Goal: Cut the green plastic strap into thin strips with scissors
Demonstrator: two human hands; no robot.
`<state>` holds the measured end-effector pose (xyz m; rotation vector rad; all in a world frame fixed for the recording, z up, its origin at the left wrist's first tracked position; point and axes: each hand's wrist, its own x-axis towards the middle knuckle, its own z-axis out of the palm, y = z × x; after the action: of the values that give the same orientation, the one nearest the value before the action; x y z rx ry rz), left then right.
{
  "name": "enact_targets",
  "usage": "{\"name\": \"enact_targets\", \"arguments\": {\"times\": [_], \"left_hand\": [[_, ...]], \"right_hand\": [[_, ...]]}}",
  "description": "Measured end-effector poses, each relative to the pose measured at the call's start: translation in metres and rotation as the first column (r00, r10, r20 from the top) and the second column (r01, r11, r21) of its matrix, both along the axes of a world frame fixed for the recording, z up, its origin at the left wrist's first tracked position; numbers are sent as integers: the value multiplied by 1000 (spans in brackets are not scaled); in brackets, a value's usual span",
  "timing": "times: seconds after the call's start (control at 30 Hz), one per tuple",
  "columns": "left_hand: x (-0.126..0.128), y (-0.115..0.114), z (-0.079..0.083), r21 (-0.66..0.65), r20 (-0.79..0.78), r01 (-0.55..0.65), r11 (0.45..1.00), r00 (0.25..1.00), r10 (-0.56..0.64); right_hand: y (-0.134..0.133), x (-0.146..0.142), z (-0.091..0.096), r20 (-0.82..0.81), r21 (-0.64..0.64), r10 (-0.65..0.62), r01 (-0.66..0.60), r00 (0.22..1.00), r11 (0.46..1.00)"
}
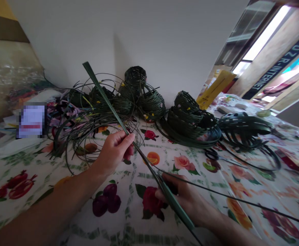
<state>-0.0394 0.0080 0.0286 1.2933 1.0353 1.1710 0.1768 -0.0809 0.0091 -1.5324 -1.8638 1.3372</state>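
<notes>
A long flat dark green strip [105, 97] runs diagonally from the upper left down to the lower right. My left hand [114, 150] is closed around its middle, pinching it between thumb and fingers. My right hand [184, 198] grips the strip's lower part near the table, together with a thin dark strand [241, 201] that trails off to the right. Both hands hover just above the floral tablecloth [128, 212].
Several small woven green baskets [136, 92] are piled against the white wall, with more stacked at the centre right [190, 116]. Loose green strips coil at the left [87, 136]. Scissors [214, 155] lie on the cloth beside a half-woven piece [244, 130].
</notes>
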Motion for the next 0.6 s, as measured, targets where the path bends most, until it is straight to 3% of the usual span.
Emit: {"name": "enact_targets", "arguments": {"times": [0.43, 0.6], "left_hand": [[1, -2, -1, -19, 12, 32, 999, 999, -31], [1, -1, 2, -102, 65, 61, 993, 996, -55]], "right_hand": [[-1, 0, 2, 34, 67, 42, -45, 999, 997], [0, 1, 1, 11, 25, 46, -46, 999, 999]]}}
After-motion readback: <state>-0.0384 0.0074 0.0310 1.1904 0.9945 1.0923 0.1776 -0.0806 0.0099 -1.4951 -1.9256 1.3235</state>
